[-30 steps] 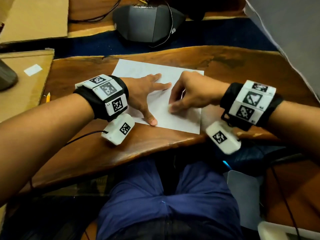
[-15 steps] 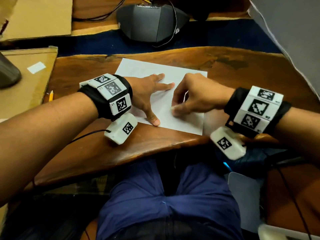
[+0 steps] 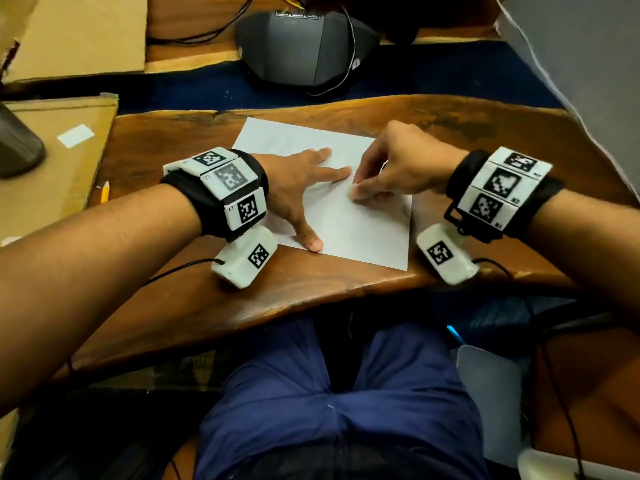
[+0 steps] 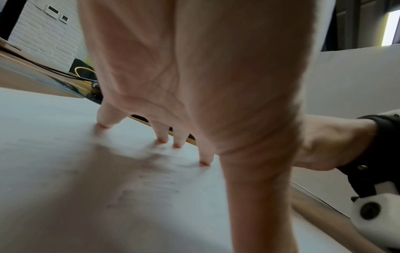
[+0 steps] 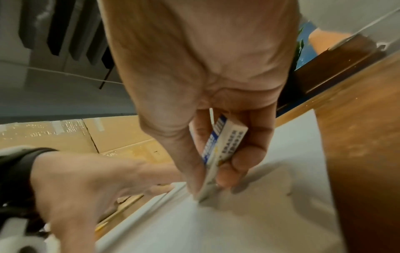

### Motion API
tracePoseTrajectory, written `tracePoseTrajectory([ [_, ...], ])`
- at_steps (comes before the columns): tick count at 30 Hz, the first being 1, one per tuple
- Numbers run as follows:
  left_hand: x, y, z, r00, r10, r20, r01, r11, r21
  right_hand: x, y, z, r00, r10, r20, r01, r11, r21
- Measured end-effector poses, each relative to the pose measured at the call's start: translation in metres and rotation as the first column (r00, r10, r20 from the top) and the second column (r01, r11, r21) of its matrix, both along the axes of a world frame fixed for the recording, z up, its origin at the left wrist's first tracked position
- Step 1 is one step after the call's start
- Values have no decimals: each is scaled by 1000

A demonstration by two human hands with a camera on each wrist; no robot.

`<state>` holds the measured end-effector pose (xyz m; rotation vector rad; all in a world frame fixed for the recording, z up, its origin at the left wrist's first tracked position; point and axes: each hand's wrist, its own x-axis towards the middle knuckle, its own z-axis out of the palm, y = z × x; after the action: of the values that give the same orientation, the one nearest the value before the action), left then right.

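Since the earlier frame the eraser has been drawn farther up the paper; it is pinched in the right hand; the paper is pinned flat by the straight fingers of the left hand; short, light strokes away from them are advised.

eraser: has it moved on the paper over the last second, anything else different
The right hand slid the eraser a little way across the paper, away from the person and closer to the index finger of the left hand. It pinches the eraser as before. The left hand stays spread flat, pressing the paper down, and the paper has not visibly shifted on the table.
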<state>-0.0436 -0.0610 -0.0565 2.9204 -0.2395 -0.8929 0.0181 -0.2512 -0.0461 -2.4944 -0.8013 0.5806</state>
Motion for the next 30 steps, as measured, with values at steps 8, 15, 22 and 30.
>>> tracePoseTrajectory([
  [8, 0, -1, 1, 1000, -7, 4, 7, 1000, 3, -3, 9, 0, 999, 23, -25, -23, 1000, -10],
  [15, 0, 0, 1, 1000, -19, 10, 19, 1000, 2, -20, 14, -3, 988, 150, -35, -152, 988, -34],
  [22, 0, 2, 0, 1000, -21, 11, 21, 1000, -15, -28, 18, -7, 983, 182, 23, -181, 982, -52],
  [30, 1, 3, 0, 1000, -11, 13, 12, 1000, -23, -20, 19, -6, 992, 120, 47, -120, 993, -17],
])
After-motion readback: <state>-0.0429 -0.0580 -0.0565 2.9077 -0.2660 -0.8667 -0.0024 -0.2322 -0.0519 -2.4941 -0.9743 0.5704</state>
